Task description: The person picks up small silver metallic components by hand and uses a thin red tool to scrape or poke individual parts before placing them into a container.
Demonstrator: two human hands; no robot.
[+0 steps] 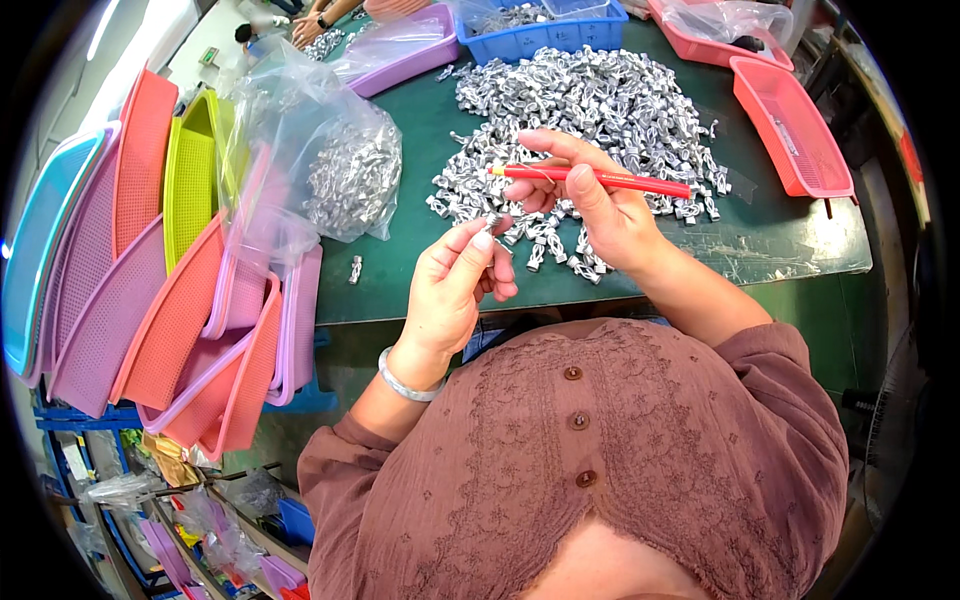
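Note:
Between the thumb and fingers of my left hand (452, 275) is a small silver metal part (493, 221), mostly covered by the fingertips. My right hand (612, 210) grips a slim red pencil (640, 182), its yellowish tip pointing left, just above the left hand. A thin wire-like piece shows by the right fingers; I cannot make out what it belongs to. Beyond both hands spreads a big heap of small silver metal parts (590, 105) with looped ends. One loose metal part (356, 269) lies apart at the left, near the table's front edge.
On the green table (390, 285), a clear plastic bag (355, 175) of metal parts stands left. Nested colored baskets (140, 290) crowd the far left. A blue bin (540, 38) and a purple tray (405, 50) sit behind; a pink tray (795, 130) is at right. Another person's hand (308, 30) shows far back.

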